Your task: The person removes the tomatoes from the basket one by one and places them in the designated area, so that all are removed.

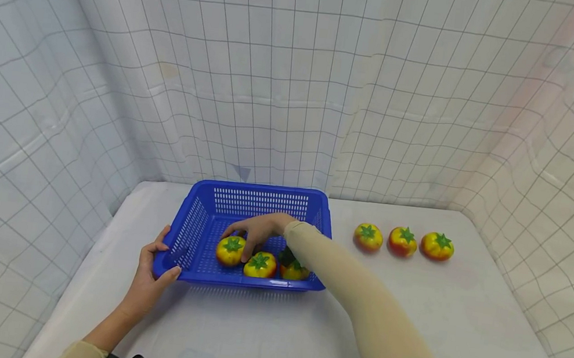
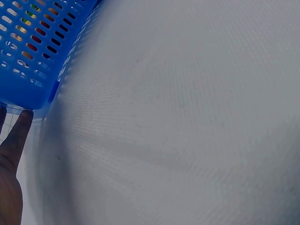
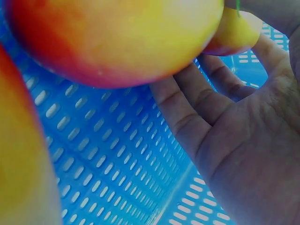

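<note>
In the head view, a blue plastic basket (image 1: 255,282) holds three visible yellow-and-red tomatoes (image 1: 260,265) with green star-shaped tops. My right hand (image 1: 259,230) reaches into it, fingers and thumb around the leftmost tomato (image 1: 230,252). The right wrist view shows that tomato (image 3: 236,35) between thumb and fingers, with a nearer one (image 3: 126,37) large in front. Partly behind my right sleeve lies another tomato (image 1: 294,271). My left hand (image 1: 147,278) grips the basket's front left corner, thumb on the rim; in the left wrist view its fingers (image 2: 19,133) touch the basket's edge.
Three more tomatoes (image 1: 403,242) stand in a row on the white table (image 1: 410,308), right of the basket. White grid-patterned curtains (image 1: 296,86) enclose the table at the back and both sides. My right forearm crosses over the basket's right front corner.
</note>
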`<state>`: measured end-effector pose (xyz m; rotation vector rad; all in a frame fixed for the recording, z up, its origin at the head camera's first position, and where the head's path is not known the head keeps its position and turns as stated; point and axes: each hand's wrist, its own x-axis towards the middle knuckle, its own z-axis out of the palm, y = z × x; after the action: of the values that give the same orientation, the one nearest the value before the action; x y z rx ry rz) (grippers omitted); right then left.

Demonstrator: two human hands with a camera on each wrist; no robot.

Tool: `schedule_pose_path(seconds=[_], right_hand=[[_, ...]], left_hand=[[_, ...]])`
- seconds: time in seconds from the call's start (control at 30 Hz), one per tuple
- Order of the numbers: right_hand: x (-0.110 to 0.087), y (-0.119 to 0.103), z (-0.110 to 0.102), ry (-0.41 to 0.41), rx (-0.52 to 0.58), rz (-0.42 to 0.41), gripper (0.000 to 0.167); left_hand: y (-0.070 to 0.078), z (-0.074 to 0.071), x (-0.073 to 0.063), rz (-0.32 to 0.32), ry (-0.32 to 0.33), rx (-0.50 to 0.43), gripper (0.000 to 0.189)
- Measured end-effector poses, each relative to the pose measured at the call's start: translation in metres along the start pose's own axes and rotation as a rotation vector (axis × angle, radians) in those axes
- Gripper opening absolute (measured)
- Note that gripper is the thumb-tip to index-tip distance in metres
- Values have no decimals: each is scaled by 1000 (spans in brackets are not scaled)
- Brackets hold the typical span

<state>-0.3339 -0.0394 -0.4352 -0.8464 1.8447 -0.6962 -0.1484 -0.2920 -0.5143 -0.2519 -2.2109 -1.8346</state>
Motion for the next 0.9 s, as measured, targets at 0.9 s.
schedule_pose_path(seconds=[0.9], right_hand=[[-31, -5, -22, 75, 84, -113, 69]], left_hand=[[-1, 1, -1, 32, 1, 23, 43]])
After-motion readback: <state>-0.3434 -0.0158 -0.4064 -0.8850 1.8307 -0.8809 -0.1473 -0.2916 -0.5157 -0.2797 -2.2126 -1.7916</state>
